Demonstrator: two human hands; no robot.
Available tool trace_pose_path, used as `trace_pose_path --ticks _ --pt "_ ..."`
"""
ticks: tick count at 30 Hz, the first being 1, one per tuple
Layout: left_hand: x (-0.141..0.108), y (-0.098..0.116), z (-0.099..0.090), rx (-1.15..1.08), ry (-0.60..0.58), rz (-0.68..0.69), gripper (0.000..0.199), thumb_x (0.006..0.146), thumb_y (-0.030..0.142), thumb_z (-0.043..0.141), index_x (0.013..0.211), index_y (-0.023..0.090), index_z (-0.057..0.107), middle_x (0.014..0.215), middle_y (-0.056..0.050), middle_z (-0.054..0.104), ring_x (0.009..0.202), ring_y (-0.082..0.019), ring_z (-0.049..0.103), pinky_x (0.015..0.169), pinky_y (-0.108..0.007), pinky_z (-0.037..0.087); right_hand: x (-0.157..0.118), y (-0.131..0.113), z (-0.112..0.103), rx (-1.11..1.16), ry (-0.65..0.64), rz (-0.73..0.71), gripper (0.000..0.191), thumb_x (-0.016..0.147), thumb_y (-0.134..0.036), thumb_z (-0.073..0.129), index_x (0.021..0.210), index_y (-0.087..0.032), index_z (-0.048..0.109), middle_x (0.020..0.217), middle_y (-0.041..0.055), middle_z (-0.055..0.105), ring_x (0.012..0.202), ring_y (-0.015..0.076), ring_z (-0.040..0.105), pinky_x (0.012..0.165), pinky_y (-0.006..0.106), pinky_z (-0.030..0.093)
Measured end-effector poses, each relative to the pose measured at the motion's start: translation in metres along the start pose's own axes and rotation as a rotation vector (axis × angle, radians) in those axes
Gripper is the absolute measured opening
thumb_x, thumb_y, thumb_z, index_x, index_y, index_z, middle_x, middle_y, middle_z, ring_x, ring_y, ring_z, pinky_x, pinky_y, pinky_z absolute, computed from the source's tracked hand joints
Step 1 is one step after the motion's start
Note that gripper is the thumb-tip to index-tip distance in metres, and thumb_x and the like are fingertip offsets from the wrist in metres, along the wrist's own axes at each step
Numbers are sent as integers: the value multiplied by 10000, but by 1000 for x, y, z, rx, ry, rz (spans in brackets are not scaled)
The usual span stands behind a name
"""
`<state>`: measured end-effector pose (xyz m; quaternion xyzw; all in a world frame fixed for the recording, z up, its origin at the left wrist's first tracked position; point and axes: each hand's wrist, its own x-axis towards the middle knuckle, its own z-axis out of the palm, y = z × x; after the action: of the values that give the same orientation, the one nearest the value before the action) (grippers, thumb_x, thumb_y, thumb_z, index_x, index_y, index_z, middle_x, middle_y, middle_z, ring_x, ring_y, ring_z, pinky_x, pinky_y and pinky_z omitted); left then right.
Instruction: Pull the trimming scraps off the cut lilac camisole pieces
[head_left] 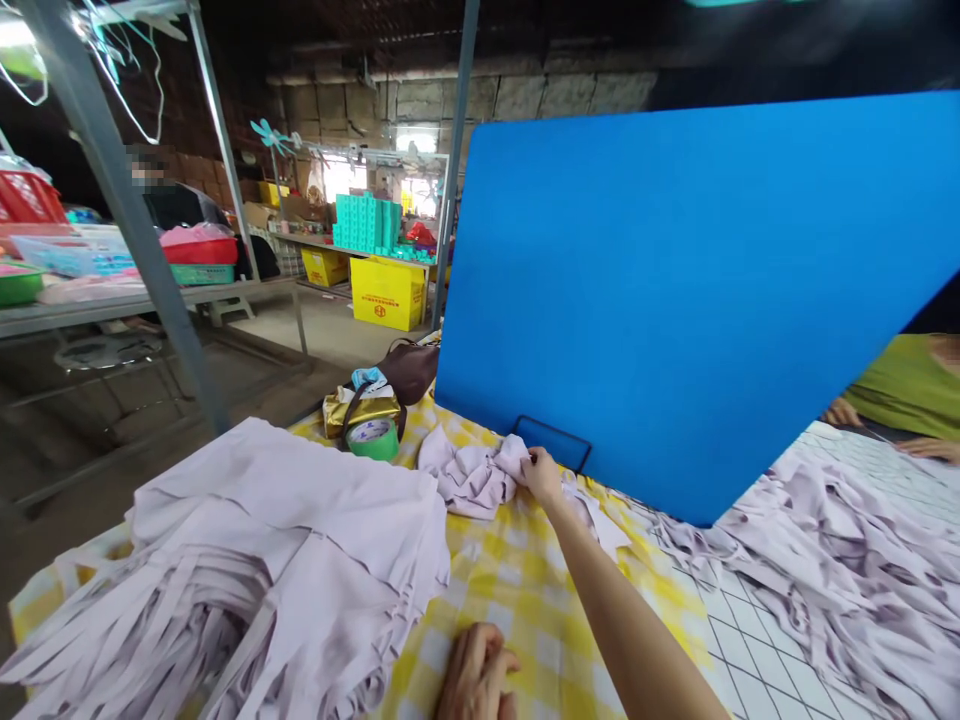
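My right hand (543, 478) reaches forward and pinches the edge of a crumpled pale lilac piece of fabric (472, 478) lying on the yellow checked tablecloth (502, 570). Close to the bottom edge, my left hand (478, 672) rests on the cloth with loosely bent fingers a little apart; nothing shows in it. Left of that hand is a large stack of pale lilac fabric pieces (300, 500) with long strips hanging from them. A smaller lilac scrap (600, 520) lies partly behind my right forearm.
A big blue panel (675, 300) stands at the back right, beside a black wire stand (555, 440). Green tape (373, 438) and a dark bag (412, 372) lie at the back left. More lilac fabric (847, 550) covers the right table, near another person's sleeve (907, 390).
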<state>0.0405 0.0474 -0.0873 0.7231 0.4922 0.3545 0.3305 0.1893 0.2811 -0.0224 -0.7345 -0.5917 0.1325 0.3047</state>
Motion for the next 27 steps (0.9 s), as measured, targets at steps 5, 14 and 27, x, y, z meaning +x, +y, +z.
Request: trace_pose_path --ticks 5,14,27 --pt "-2 13 -17 -39 -2 11 397 609 14 402 897 206 595 1028 -75 540 1016 -219 517 897 -339 435 -27 -17 -28 -132 27 -97 312 821 -182 539 1131 -147 534 1143 114 536 1031 220 519 884 355 401" --pt "-3 1 -21 48 99 133 244 766 196 408 889 205 618 977 -83 585 958 -234 576 827 -390 502 -87 97 -141 -383 213 174 304 793 -99 430 1061 -148 565 1109 146 516 1045 258 472 845 333 369" --pt "3 -2 -27 191 143 210 225 795 280 406 783 220 623 890 -47 595 874 -208 599 744 -330 527 -142 220 -220 -303 326 567 134 749 -225 471 618 -202 489 615 57 541 649 216 518 592 310 344"
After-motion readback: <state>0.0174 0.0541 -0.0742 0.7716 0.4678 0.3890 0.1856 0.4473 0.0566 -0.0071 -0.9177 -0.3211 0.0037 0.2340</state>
